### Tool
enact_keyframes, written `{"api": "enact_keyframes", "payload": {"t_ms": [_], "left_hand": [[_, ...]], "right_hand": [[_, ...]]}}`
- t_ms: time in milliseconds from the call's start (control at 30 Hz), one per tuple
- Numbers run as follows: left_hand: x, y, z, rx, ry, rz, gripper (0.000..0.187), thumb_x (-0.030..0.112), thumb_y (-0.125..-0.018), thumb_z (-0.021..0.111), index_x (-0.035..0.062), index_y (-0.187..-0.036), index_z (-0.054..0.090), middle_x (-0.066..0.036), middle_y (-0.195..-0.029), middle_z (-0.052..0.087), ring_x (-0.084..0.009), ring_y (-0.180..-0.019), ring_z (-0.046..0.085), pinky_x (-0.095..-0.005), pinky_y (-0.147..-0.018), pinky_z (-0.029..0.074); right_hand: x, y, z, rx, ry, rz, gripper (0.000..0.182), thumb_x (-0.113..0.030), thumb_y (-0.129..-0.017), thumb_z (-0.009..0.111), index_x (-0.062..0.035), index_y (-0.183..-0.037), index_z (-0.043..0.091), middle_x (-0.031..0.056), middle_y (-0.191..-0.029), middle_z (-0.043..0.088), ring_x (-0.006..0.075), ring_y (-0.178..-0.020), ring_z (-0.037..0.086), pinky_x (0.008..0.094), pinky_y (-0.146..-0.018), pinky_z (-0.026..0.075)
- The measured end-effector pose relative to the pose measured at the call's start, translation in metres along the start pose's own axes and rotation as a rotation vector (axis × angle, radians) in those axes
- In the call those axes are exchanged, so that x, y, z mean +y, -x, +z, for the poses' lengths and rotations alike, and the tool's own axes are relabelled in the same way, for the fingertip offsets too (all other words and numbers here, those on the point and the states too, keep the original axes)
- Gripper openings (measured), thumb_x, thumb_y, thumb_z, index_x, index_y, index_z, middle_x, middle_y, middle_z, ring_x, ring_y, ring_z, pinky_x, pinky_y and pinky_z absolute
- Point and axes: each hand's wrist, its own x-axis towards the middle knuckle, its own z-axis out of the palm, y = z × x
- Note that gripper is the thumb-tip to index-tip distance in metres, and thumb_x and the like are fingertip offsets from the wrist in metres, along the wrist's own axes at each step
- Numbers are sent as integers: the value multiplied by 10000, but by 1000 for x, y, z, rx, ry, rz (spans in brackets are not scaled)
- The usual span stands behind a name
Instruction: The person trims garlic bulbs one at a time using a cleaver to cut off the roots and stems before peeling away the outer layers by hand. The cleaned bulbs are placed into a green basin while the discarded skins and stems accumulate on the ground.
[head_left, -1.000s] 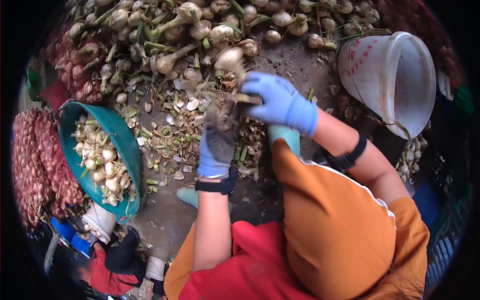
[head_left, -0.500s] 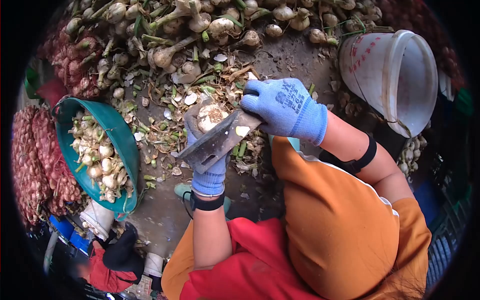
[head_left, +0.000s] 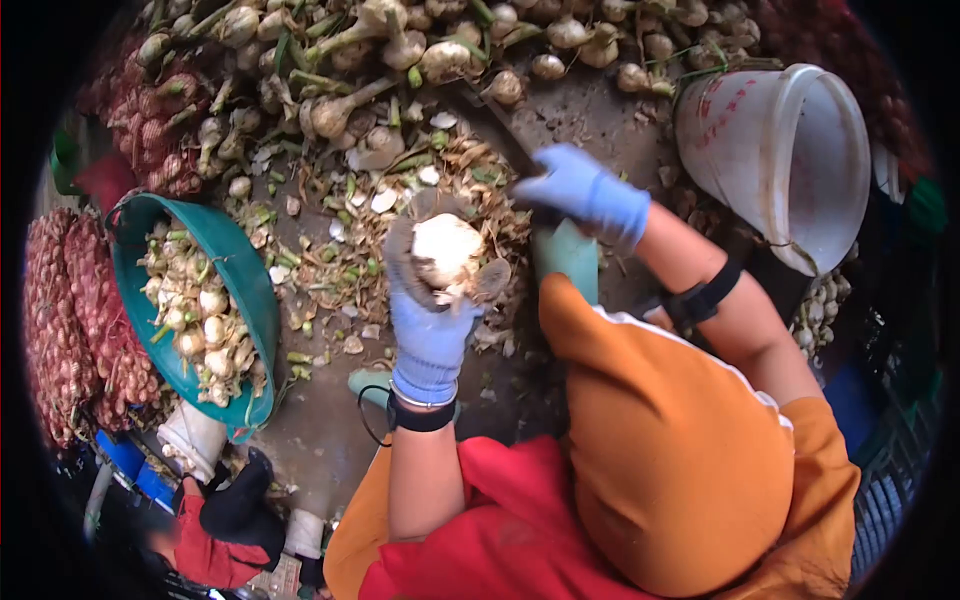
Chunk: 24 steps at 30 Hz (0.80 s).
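Observation:
My left hand (head_left: 428, 325), in a blue glove with grey palm and fingers, is wrapped round a garlic bulb (head_left: 447, 248). The bulb's upturned side looks white and bare, with ragged bits near the thumb. To the right, my gloved right hand (head_left: 590, 192) grips a knife (head_left: 508, 132), its dark blade tilted up and left, away from the bulb. Motion blurs the right hand and blade. Below both hands, peelings and cut stalks (head_left: 335, 265) litter the floor.
Untrimmed garlic (head_left: 340, 110) is heaped along the far side. A teal tub (head_left: 262, 300) of trimmed bulbs lies tilted at left, beside red mesh sacks (head_left: 70, 330). A white bucket (head_left: 735, 150) leans at right. Another person (head_left: 225, 540) sits at lower left.
The knife has swung off the garlic bulb, up and to the right, with my right hand. My left hand has turned the bulb, bringing a whiter side into view.

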Motion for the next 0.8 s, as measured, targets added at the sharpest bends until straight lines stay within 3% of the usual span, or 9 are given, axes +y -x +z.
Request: {"api": "enact_keyframes", "payload": {"t_ms": [33,67,133,200,233,333,367,467,800], "left_hand": [[-15,-19,-14,-113,-719,351,817,70,-775,716,86,-1481,304,-102,-1419,391,-231,-1267,484,-373,-998,496],[-22,-15,-15,-91,-921,302,834,44,-760,706,39,-1486,295,-114,-1396,425,-223,-1172,558,-334,-928,531],[-15,-14,-5,-106,110,-50,736,24,-801,679,-7,-1446,325,-124,-1299,522,-203,-1026,627,-281,-835,547],[-5,-11,-6,95,154,-146,585,8,-843,658,3,-1377,421,-104,-1148,607,-173,-897,649,-254,-753,544],[-9,-11,-16,123,-23,7,431,38,-879,658,2,-1282,508,-77,-1069,629,-164,-906,640,-260,-764,554],[12,-23,-56,225,-4,128,421,105,-852,676,56,-1250,548,-105,-1170,610,-224,-1007,635,-328,-847,567],[51,-22,-49,103,163,99,443,216,-871,668,60,-1265,539,-100,-1190,611,-228,-956,647,-322,-767,574],[89,-22,-121,-277,1020,155,505,370,-920,615,80,-1326,536,-67,-1161,653,-103,-779,603,-232,-570,482],[-26,-35,-23,211,470,-319,334,282,-951,599,25,-1164,607,-177,-1133,648,-295,-1053,642,-386,-890,555]], "right_hand": [[6,-3,16,-63,-164,-130,336,-298,-794,703,15,-909,661,39,-714,636,137,-655,623,323,-616,504],[14,-12,26,-61,-211,-252,319,-278,-791,710,2,-935,660,24,-697,602,135,-695,622,314,-638,497],[-37,23,22,-124,-254,-95,322,-306,-758,694,-26,-908,639,67,-745,644,187,-693,627,334,-643,493],[-28,12,28,148,278,-769,288,-280,-744,664,-74,-944,644,127,-827,658,312,-792,656,401,-712,516],[-29,12,22,237,558,-748,297,-274,-737,642,-106,-982,651,160,-913,650,369,-893,633,443,-772,523],[-26,-23,-12,-74,699,111,343,-240,-740,669,-67,-1035,661,172,-1052,640,357,-961,634,413,-795,522],[-17,-34,-14,-76,693,114,343,-240,-740,669,-67,-1035,661,172,-1052,640,357,-961,634,413,-795,522],[-3,-55,-9,339,645,-540,361,-291,-793,659,-78,-1085,655,173,-1179,623,361,-1037,619,413,-864,513],[-3,-30,2,285,768,-523,254,-323,-817,641,-91,-914,676,147,-965,644,337,-908,651,441,-784,524]]}}
